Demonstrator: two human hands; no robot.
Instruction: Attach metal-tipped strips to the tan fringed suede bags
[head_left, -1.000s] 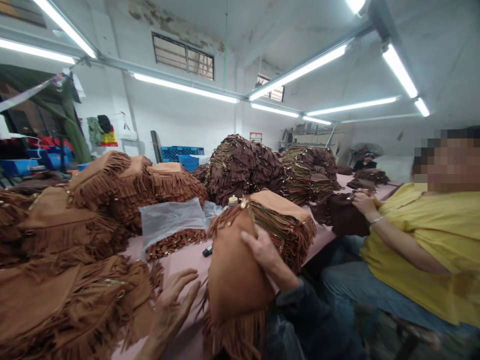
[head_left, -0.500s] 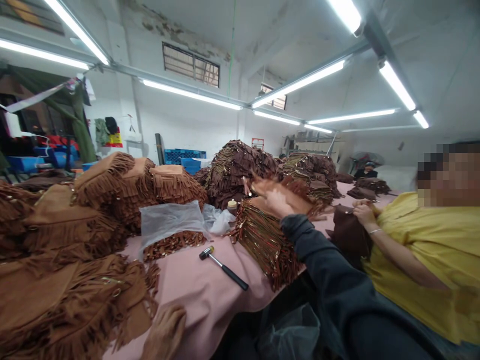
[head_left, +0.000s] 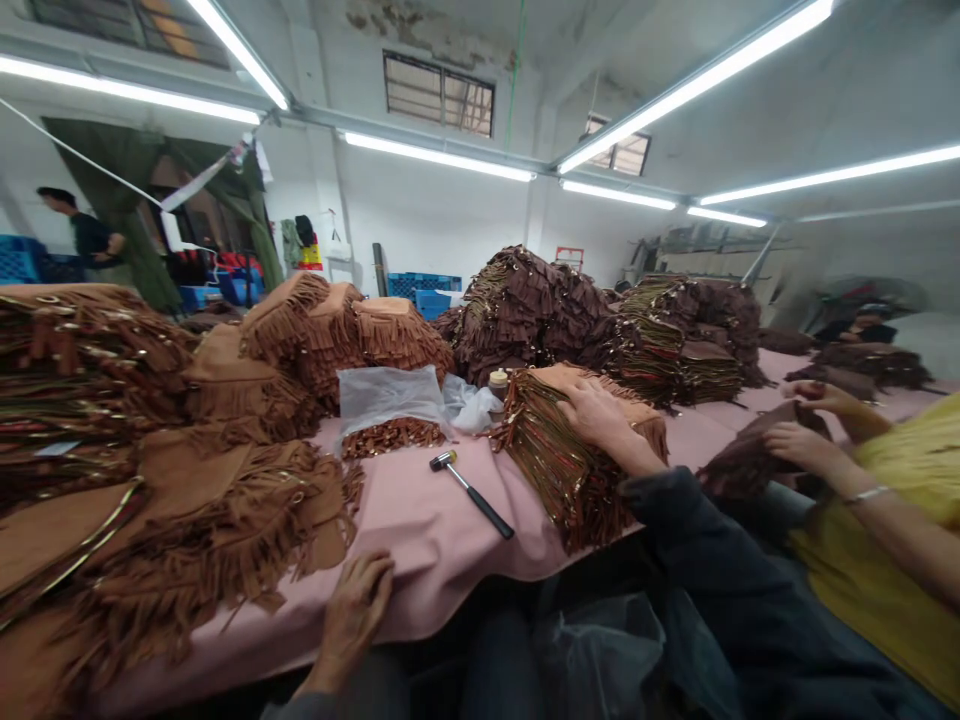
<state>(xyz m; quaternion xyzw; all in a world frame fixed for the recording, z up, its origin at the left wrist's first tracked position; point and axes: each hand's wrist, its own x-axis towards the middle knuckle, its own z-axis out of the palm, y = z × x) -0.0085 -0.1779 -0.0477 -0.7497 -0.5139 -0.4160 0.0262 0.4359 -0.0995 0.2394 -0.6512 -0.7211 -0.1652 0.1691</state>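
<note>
My right hand (head_left: 600,418) lies with fingers stretched out on top of a stack of tan fringed bags (head_left: 555,455), whose gold zips face left. At the near table edge, my left hand (head_left: 361,595) rests on the pink cloth (head_left: 420,525), fingers laid loosely and holding nothing. A small hammer (head_left: 480,500) with a black handle lies on the cloth between my hands. Left of my left hand, more tan fringed bags (head_left: 225,510) lie spread and overlapping. Small tan pieces (head_left: 394,436) sit partly under a clear plastic bag (head_left: 390,395).
Tall piles of dark brown fringed bags (head_left: 525,310) stand behind. A small bottle (head_left: 498,382) is beside the tan stack. At right, a co-worker in a yellow top (head_left: 900,540) handles a dark brown piece (head_left: 757,450). A tall tan stack (head_left: 82,350) rises at far left.
My right hand has come down onto the tan stack; the blurred tan bag it held above the stack now lies there. The view has turned left. My left hand stays on the cloth.
</note>
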